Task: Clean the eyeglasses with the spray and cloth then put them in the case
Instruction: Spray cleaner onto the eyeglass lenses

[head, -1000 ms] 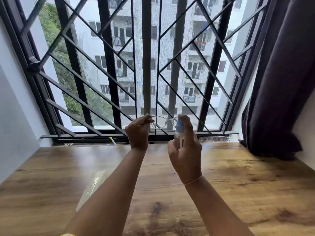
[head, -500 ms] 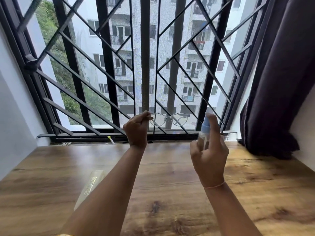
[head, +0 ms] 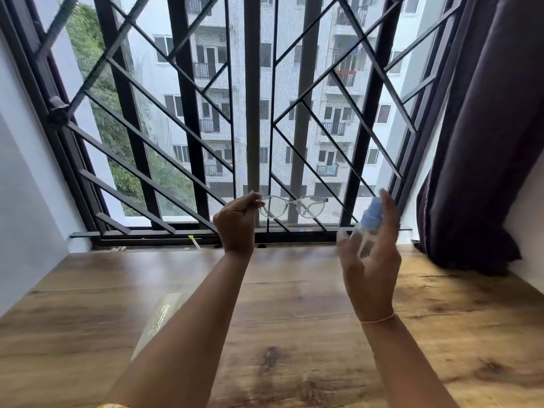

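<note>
My left hand (head: pixel 237 225) pinches the clear-framed eyeglasses (head: pixel 291 206) by their left end, holding them up above the far edge of the wooden table (head: pixel 294 290), in front of the window grille (head: pixel 188 113). Well apart to the right, my right hand (head: pixel 372 260) is curled round the spray bottle (head: pixel 368 222), forefinger up beside its blue cap, though motion blur smears it. A pale flat packet (head: pixel 160 319) lies near left on the table, and a dark curtain (head: pixel 485 142) hangs far right.

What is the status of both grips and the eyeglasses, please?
Left grip pinching clear-framed eyeglasses by one end. Right grip holding small blue-capped clear spray bottle, right of glasses, apart. Nothing between them.
</note>
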### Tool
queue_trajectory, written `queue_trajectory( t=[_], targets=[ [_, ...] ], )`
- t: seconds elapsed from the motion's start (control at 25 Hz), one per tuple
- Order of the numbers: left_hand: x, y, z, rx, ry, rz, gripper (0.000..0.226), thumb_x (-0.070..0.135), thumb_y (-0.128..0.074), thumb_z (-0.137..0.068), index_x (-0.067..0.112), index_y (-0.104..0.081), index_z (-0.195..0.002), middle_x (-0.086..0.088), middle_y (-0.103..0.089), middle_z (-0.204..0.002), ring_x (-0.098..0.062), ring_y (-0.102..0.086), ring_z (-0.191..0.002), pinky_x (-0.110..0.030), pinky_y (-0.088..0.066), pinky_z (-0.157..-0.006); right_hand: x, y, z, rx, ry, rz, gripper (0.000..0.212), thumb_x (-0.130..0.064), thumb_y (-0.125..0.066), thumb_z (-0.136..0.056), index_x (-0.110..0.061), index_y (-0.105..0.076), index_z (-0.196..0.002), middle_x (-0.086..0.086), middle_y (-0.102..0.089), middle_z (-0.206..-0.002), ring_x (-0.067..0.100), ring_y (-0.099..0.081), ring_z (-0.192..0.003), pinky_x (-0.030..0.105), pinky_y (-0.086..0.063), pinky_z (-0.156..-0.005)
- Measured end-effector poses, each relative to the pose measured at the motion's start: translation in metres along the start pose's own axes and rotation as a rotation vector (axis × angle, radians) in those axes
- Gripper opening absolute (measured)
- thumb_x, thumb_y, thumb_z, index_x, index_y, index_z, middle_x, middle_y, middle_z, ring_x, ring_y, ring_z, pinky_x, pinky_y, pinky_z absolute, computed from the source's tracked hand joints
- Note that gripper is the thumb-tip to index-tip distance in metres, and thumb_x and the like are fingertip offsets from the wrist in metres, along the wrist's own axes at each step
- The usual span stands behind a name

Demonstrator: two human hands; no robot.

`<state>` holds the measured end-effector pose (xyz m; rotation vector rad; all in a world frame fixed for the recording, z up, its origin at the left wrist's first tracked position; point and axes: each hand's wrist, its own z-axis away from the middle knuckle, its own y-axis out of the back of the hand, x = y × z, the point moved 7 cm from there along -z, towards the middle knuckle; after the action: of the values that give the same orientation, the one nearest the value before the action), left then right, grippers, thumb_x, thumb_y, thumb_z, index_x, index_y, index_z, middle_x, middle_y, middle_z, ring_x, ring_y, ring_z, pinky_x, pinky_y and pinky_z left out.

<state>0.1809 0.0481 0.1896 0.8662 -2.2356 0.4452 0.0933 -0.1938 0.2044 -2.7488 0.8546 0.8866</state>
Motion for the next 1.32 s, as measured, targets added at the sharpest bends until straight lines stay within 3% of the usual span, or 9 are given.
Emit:
queue_trajectory(
  t=[0.12, 0.24, 0.36, 0.56, 0.76, 0.88, 1.04, 1.12, 1.32],
  targets=[
    [-0.001, 0.003, 0.000, 0.006, 0.005, 0.013, 0.012, 0.002, -0.070, -0.071, 0.006, -0.075, -0.081, -0.007, -0.074, -0.074, 0.004, -0.062, -0.076, -0.012, -0.048, -0.068, 0.032, 0.009, -0.012, -0.090, -0.101, -0.109, 0.059, -0.036, -0.052, -0.087, -0.022, -0.027, -0.138, -0.024, -0.058, -0.110, -0.004, -0.058, -0.080, 0.012, -0.044, -0.068],
    [-0.001, 0.004, -0.001, 0.009, 0.002, -0.004, 0.011, 0.003, -0.069, -0.072, 0.006, -0.075, -0.081, -0.009, -0.074, -0.075, -0.005, -0.066, -0.073, -0.023, -0.051, -0.067, 0.098, 0.018, -0.010, -0.196, -0.274, 0.128, 0.035, -0.026, -0.068, -0.081, -0.007, -0.054, -0.107, 0.008, -0.060, -0.095, 0.030, -0.054, -0.090, 0.034, -0.039, -0.074],
    [0.000, 0.004, 0.000, 0.011, -0.001, -0.006, 0.010, 0.003, -0.070, -0.071, 0.005, -0.075, -0.081, -0.009, -0.074, -0.076, -0.001, -0.064, -0.073, -0.014, -0.048, -0.067, 0.149, 0.025, 0.015, -0.261, -0.468, 0.124, 0.026, -0.007, -0.075, -0.071, -0.014, -0.061, -0.093, 0.012, -0.065, -0.088, 0.027, -0.050, -0.073, 0.035, -0.039, -0.065],
    [-0.003, 0.003, 0.005, 0.018, -0.015, -0.003, 0.011, 0.000, -0.072, -0.069, 0.004, -0.075, -0.080, -0.008, -0.073, -0.074, 0.004, -0.061, -0.078, -0.004, -0.044, -0.067, 0.192, 0.025, 0.055, -0.348, -0.603, 0.193, 0.038, -0.001, -0.077, -0.067, -0.009, -0.063, -0.103, 0.009, -0.065, -0.088, 0.027, -0.054, -0.075, 0.033, -0.038, -0.065],
    [-0.008, 0.003, 0.006, 0.010, 0.007, 0.001, 0.012, 0.001, -0.071, -0.070, 0.005, -0.075, -0.080, -0.009, -0.074, -0.075, -0.008, -0.066, -0.077, -0.011, -0.047, -0.068, 0.209, 0.029, 0.075, -0.345, -0.647, 0.292, 0.028, 0.000, -0.076, -0.067, -0.002, -0.062, -0.091, 0.013, -0.063, -0.076, 0.028, -0.056, -0.073, 0.032, -0.037, -0.062],
    [-0.009, 0.006, 0.007, 0.010, 0.000, -0.017, 0.011, 0.005, -0.069, -0.071, 0.007, -0.075, -0.079, -0.006, -0.074, -0.075, 0.001, -0.063, -0.077, -0.009, -0.046, -0.068, 0.214, 0.034, 0.085, -0.331, -0.676, 0.343, 0.025, -0.001, -0.076, -0.068, -0.002, -0.062, -0.088, 0.016, -0.066, -0.077, 0.028, -0.059, -0.073, 0.032, -0.039, -0.063],
    [-0.005, 0.007, 0.008, 0.002, -0.010, 0.001, 0.010, 0.009, -0.068, -0.070, 0.010, -0.076, -0.077, 0.004, -0.071, -0.073, 0.005, -0.061, -0.074, -0.017, -0.047, -0.065, 0.215, 0.037, 0.099, -0.292, -0.706, 0.288, 0.018, 0.004, -0.067, -0.074, -0.008, -0.061, -0.086, 0.008, -0.067, -0.071, 0.020, -0.061, -0.068, 0.017, -0.041, -0.059],
    [-0.005, 0.006, 0.008, -0.002, 0.003, 0.022, 0.012, 0.010, -0.066, -0.070, 0.009, -0.076, -0.077, 0.011, -0.067, -0.072, 0.006, -0.061, -0.074, -0.019, -0.048, -0.065, 0.217, 0.038, 0.103, -0.295, -0.712, 0.309, 0.020, 0.002, -0.071, -0.073, -0.004, -0.063, -0.091, 0.012, -0.069, -0.077, 0.026, -0.060, -0.076, 0.029, -0.038, -0.063],
    [-0.007, 0.005, 0.008, -0.006, 0.006, 0.010, 0.012, 0.004, -0.068, -0.070, 0.008, -0.076, -0.079, 0.013, -0.065, -0.075, 0.007, -0.061, -0.077, -0.013, -0.047, -0.068, 0.216, 0.040, 0.103, -0.284, -0.700, 0.359, 0.026, 0.000, -0.075, -0.070, 0.002, -0.064, -0.094, 0.019, -0.069, -0.084, 0.034, -0.061, -0.082, 0.032, -0.035, -0.065]
  ],
)
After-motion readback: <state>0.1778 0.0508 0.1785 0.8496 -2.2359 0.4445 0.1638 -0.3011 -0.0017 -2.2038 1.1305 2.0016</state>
